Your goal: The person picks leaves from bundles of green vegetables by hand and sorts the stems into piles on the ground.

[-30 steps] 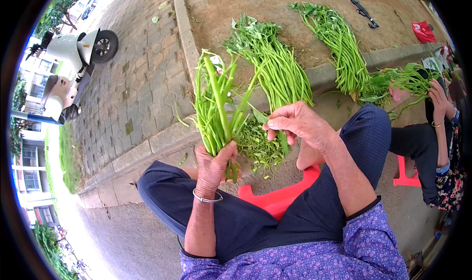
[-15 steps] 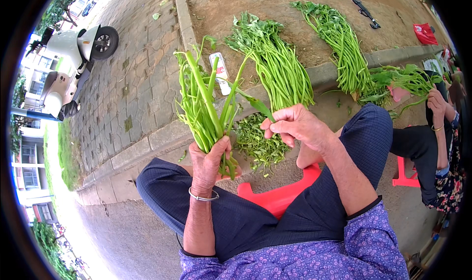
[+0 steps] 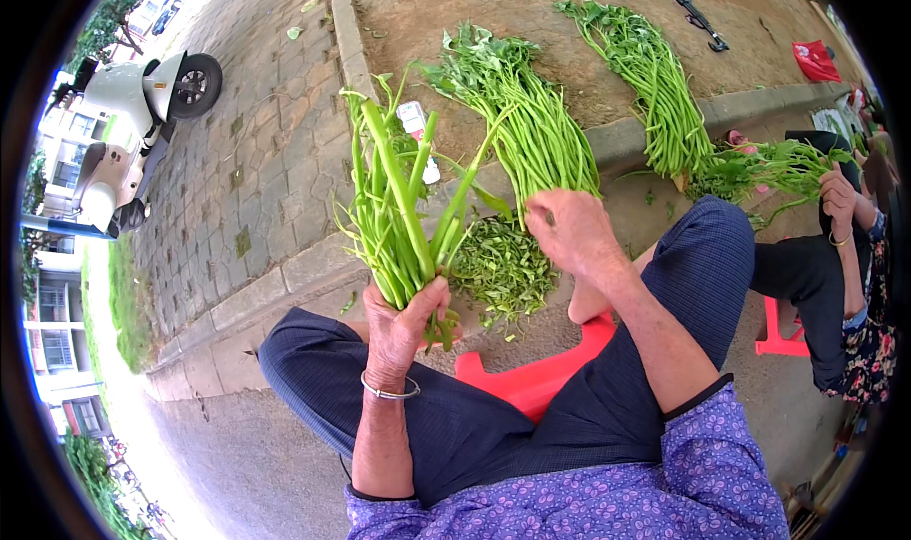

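My left hand (image 3: 408, 314) is closed round a loose bunch of green leafy vegetable stems (image 3: 403, 194), held upright with the cut ends showing below the fist. Some stems in it are thick and pale, others thin. My right hand (image 3: 574, 229) is to the right of the bunch, its back turned up and its fingers curled under. What those fingers pinch, if anything, is hidden. A single leaf hangs between the bunch and this hand. Beneath both hands lies a heap of plucked leaves (image 3: 503, 272) on the ground.
Two bundles of stems, a nearer one (image 3: 531, 122) and a farther one (image 3: 655, 94), lean across the kerb (image 3: 617, 146). A red plastic stool (image 3: 546, 374) stands between my legs. At right, another person's hand (image 3: 837, 198) holds greens. A scooter (image 3: 142, 113) is parked far left.
My right hand has moved slightly up and right, and its fingers have turned under; the leaf it pinched before no longer shows in its fingertips. The left hand still grips the stems.
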{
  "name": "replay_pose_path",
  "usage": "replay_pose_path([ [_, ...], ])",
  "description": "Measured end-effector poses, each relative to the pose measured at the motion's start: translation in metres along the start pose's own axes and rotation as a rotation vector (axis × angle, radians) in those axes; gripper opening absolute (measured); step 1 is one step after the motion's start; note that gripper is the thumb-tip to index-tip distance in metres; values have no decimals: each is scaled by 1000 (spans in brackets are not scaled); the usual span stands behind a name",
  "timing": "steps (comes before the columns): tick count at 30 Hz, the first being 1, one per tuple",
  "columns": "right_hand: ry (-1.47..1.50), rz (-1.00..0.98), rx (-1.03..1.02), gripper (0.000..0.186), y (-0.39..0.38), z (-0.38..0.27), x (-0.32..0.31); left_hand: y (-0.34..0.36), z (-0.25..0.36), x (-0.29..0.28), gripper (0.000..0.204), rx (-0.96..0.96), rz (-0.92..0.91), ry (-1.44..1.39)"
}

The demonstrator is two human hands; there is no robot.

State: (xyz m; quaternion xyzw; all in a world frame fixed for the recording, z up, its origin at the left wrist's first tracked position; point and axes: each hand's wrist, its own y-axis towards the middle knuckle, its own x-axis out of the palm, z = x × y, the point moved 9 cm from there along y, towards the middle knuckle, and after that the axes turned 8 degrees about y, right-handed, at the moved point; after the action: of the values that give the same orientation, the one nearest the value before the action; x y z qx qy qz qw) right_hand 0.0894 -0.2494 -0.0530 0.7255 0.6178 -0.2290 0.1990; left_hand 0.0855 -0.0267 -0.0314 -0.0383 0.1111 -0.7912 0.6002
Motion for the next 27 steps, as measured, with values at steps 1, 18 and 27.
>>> replay_pose_path([
  [1,103,89,-37,22,1,-4,-7,0,0,2,14,-3,-4,0],
  [18,979,-113,223,19,0,-6,28,-3,-5,6,12,-6,-83,11],
  [27,645,-71,174,16,0,-13,21,-3,-7,3,11,3,-81,15],
])
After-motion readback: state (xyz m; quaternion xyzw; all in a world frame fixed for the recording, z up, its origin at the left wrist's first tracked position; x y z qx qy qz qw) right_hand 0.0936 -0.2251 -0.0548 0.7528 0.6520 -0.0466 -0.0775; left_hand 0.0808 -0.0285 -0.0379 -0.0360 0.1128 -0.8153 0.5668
